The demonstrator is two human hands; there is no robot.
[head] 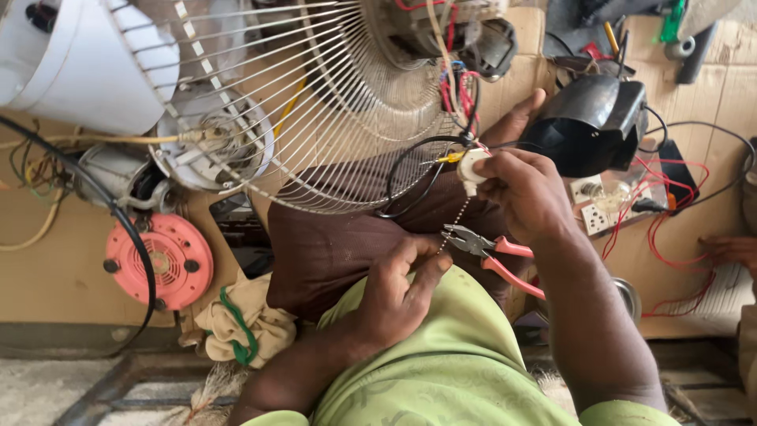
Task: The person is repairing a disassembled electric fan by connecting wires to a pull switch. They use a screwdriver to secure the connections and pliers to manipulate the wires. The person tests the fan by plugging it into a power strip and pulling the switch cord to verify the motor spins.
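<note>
Holding a small white switch (471,168) between thumb and fingertips, the right hand (527,193) is raised at centre frame, just below the rim of a wire fan guard (315,102). Attached to the switch: a thin bead chain (456,221) hanging straight down, plus a yellow lead and black wires (410,170) looping left across the lap. Left hand (398,296): fingers loosely curled, resting on the green-clad knee, thumb and forefinger touching the lower end of the chain; whether it pinches the chain cannot be told. Pliers with pink handles (493,254): lying between the two hands, jaws pointing left and meeting the chain, handles running under the right wrist. Black motor housing (591,122): just right of the right hand, propped against the far fingers. Surroundings: white fan base (87,63) at upper left; pink round motor cover (162,259) on the floor at left; crumpled cloth with green trim (240,323) beside it; white socket board (603,205) with red wires (670,237) at right; another person's hand (729,251) at the far right edge.
</note>
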